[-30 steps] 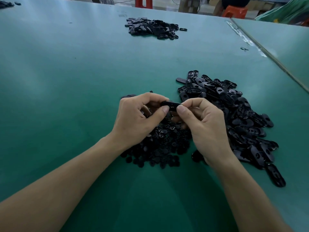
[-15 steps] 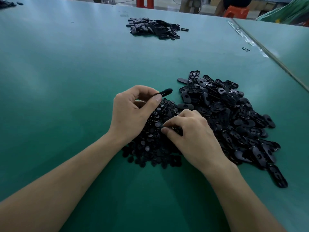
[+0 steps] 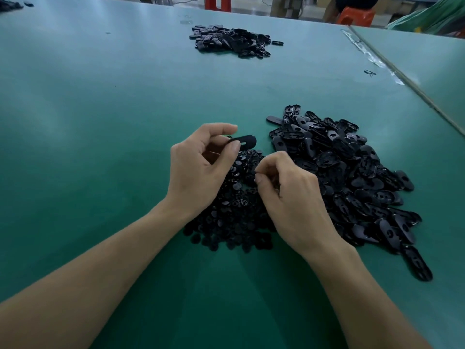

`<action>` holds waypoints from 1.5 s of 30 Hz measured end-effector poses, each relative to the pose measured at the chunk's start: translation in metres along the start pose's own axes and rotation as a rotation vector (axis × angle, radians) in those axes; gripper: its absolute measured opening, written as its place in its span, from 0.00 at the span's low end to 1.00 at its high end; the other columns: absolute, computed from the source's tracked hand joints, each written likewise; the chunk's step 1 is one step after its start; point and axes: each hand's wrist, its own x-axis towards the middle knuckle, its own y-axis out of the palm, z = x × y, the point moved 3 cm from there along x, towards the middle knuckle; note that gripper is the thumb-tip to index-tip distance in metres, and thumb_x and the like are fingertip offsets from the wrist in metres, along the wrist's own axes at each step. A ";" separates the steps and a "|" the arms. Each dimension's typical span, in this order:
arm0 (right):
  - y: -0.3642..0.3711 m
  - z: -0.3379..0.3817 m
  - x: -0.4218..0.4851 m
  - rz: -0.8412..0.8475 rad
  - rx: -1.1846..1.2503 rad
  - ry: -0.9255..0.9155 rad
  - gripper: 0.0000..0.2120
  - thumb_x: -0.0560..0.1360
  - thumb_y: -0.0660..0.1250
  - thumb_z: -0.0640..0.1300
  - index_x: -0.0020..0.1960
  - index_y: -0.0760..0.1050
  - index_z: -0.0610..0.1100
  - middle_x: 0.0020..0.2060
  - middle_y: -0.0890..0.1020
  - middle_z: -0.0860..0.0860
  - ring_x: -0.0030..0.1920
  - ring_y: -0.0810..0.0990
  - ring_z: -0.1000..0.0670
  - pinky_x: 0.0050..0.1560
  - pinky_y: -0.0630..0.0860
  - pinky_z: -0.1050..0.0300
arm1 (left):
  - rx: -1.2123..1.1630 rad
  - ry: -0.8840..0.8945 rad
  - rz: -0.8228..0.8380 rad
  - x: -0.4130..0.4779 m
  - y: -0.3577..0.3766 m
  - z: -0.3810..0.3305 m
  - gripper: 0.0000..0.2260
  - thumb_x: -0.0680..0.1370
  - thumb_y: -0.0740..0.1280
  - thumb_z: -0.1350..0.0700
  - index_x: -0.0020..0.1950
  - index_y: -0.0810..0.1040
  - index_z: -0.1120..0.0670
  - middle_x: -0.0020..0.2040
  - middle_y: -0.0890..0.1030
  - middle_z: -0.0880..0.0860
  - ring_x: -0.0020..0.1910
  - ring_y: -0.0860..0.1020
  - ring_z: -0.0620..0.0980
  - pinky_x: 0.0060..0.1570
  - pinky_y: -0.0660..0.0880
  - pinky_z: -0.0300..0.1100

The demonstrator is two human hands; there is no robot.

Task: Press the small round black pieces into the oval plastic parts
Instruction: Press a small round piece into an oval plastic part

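Note:
My left hand (image 3: 198,170) pinches a black oval plastic part (image 3: 244,142) between thumb and forefinger, holding it just above the table. Below it lies a heap of small round black pieces (image 3: 234,205). My right hand (image 3: 289,197) hovers over that heap with fingers curled and thumb and forefinger pressed together; whether a round piece sits between them is hidden. A large pile of loose oval parts (image 3: 352,177) spreads to the right of both hands.
A second pile of black parts (image 3: 231,42) lies far back on the green table (image 3: 100,122). A seam with tape (image 3: 392,74) runs along the right side, with a small clip (image 3: 370,72) near it. Red and orange stools stand beyond the table.
My two hands held the oval part together, then my right hand let go and dropped to the round pieces. It has now lifted a little with pinched fingers; my left hand stays put.

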 end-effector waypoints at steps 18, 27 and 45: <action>-0.011 -0.007 0.003 -0.154 0.455 0.134 0.04 0.75 0.74 0.40 0.48 0.84 0.47 0.36 0.85 0.56 0.37 0.83 0.57 0.41 0.78 0.63 | 0.008 0.052 0.029 -0.009 0.009 -0.011 0.10 0.75 0.73 0.58 0.50 0.83 0.43 0.41 0.86 0.42 0.39 0.85 0.42 0.44 0.82 0.41; -0.013 -0.012 0.006 -0.199 0.529 0.183 0.08 0.72 0.77 0.37 0.43 0.83 0.49 0.37 0.86 0.54 0.39 0.84 0.55 0.45 0.79 0.62 | -0.109 -0.032 0.130 -0.010 0.011 -0.008 0.10 0.73 0.73 0.60 0.48 0.83 0.44 0.40 0.86 0.45 0.39 0.86 0.46 0.42 0.83 0.42; -0.011 -0.004 0.003 -0.175 0.303 0.117 0.11 0.75 0.73 0.38 0.45 0.75 0.53 0.37 0.81 0.58 0.40 0.81 0.57 0.43 0.76 0.66 | -0.119 0.013 0.162 -0.012 0.013 -0.010 0.12 0.73 0.73 0.65 0.49 0.83 0.48 0.42 0.86 0.45 0.38 0.84 0.41 0.43 0.79 0.34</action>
